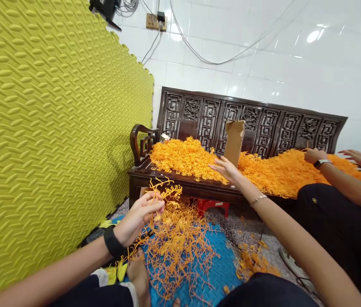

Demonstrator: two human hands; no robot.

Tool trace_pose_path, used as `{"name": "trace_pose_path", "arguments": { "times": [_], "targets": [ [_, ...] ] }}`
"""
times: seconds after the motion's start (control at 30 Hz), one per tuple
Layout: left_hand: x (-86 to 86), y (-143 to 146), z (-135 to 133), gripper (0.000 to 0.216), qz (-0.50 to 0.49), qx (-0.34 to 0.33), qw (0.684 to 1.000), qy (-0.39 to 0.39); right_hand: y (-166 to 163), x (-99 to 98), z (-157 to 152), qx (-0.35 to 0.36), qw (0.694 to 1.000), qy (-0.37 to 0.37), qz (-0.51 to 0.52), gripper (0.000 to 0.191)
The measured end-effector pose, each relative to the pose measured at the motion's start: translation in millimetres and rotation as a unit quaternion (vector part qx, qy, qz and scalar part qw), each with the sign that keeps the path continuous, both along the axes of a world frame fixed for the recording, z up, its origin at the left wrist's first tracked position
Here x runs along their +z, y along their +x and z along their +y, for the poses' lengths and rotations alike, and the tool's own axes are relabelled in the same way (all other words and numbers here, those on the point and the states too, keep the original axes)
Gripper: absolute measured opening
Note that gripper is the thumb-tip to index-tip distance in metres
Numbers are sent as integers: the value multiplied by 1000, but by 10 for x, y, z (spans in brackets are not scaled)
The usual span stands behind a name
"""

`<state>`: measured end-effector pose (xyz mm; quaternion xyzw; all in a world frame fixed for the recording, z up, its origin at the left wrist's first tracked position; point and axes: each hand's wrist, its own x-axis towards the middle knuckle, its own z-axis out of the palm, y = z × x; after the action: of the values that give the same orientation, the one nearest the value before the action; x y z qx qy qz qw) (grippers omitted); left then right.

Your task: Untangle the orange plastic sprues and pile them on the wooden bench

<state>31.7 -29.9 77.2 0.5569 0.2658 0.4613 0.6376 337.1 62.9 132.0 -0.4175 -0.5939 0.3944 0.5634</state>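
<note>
My left hand (pixel 145 213), with a black band at the wrist, is closed on a branching orange plastic sprue (pixel 171 192) that sticks up past its fingertips. My right hand (pixel 226 168), wearing a thin bracelet, reaches out over the bench edge with its fingers apart and nothing in them. Just behind it lies a heap of small orange plastic pieces (pixel 186 157) on the dark carved bench (pixel 180 184). Below my left hand, a tangle of thin orange sprues (pixel 180 251) covers part of the blue foam mat (pixel 223 251).
A cardboard piece (pixel 234 143) stands upright between the first heap and a second orange heap (pixel 272 172). At the right, another person's hands (pixel 316 156) work over that heap. A red plastic stool (pixel 214 205) sits under the bench. A yellow foam mat (pixel 55 119) rises at the left.
</note>
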Motion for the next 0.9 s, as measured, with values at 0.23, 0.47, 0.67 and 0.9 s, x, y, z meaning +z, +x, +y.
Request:
{"name": "trace_pose_path", "arguments": {
  "times": [0.23,0.47,0.67,0.9],
  "targets": [
    [-3,156,54,25,-31,-21,999,-11,-364,-718,69,43,993,-111,3,22],
    [25,242,50,23,17,-59,998,1,-754,-529,-714,45,998,19,-50,39],
    [135,255,-1,26,46,-38,998,16,-766,-214,-1100,-74,836,438,-323,30],
    [91,341,-58,33,63,-92,994,5,-872,-285,-1053,-37,731,453,-508,16]
  ]
}}
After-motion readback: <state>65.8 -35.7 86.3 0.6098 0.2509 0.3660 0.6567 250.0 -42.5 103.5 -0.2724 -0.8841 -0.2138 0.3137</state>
